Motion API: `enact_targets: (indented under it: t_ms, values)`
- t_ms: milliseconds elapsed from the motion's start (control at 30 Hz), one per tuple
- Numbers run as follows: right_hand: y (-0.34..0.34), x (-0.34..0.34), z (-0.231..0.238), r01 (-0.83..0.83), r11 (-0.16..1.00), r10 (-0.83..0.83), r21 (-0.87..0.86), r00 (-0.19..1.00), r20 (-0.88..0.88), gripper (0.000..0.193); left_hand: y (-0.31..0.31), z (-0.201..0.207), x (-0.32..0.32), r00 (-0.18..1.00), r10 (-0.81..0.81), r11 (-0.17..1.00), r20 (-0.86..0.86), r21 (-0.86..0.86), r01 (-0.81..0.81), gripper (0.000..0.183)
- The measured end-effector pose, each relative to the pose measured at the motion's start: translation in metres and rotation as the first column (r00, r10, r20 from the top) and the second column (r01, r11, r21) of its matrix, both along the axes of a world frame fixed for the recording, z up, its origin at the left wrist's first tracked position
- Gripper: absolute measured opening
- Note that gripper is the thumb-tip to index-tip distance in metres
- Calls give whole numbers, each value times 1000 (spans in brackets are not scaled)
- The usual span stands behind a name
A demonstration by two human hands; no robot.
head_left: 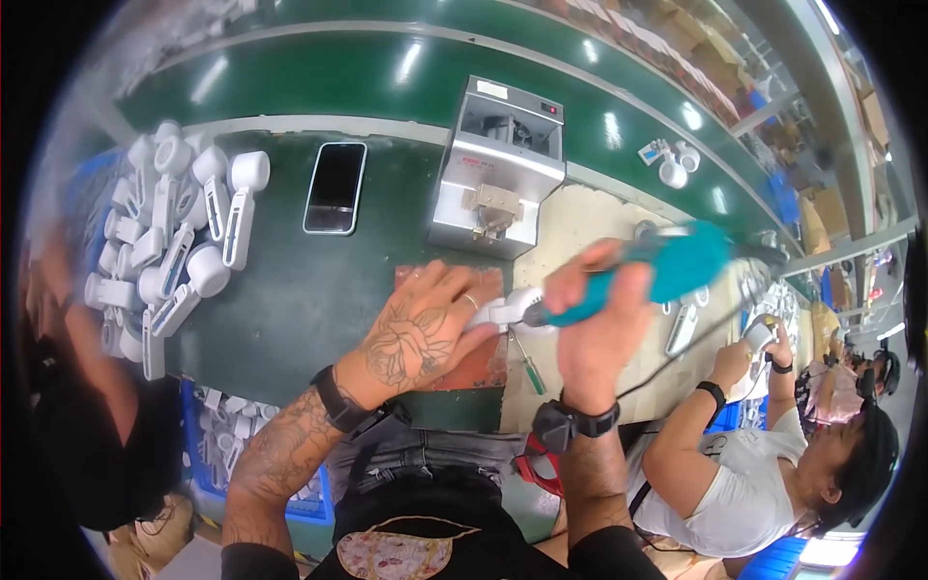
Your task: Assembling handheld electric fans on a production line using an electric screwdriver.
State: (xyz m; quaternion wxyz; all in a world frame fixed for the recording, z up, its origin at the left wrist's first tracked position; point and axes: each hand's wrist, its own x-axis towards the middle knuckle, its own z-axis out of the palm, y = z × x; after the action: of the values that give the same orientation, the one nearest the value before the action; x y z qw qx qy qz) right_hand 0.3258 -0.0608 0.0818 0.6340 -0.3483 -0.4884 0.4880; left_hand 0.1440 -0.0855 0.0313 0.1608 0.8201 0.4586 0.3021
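Observation:
My right hand (pixel 604 314) is wrapped round a teal electric screwdriver (pixel 691 261), which lies nearly level with its dark tip pointing left. That tip meets a white plastic part (pixel 503 309), or comes very close to it; blur hides the exact contact. With its fingers closed, my left hand (pixel 420 324) holds the white part from the left side, over a reddish-brown mat (pixel 464 372). Much of the part is covered by my fingers. Just below it, a small screwdriver with a green handle (pixel 532 375) lies on the table.
Beyond my hands stands a grey metal machine (pixel 483 213). A phone (pixel 335 188) lies left of it. White plastic parts (pixel 174 222) are piled at the left, and a blue crate (pixel 324 507) holds more below. Co-workers sit on both sides; a cable (pixel 677 358) crosses at right.

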Motion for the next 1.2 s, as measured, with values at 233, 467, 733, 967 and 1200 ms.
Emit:
enact_targets:
  t_ms: [233,467,733,967,1200]
  values:
    - [38,18,24,485,834,-458,263,874,-160,48,-13,-11,19,998,52,994,-37,96,-48,40]
    - [64,44,-20,513,823,-546,246,833,89,34,-16,-7,15,1000,11,998,22,59,-12,30]
    - [46,53,-57,376,882,-417,284,904,98,44,-24,-7,19,967,54,997,250,-67,-39,34]
    - [42,53,-62,294,919,-325,261,942,82,56,-36,6,-14,413,534,751,738,-638,169,27]
    - [37,48,-54,295,923,-332,245,935,125,62,-50,6,-98,158,715,699,681,-702,-140,53]
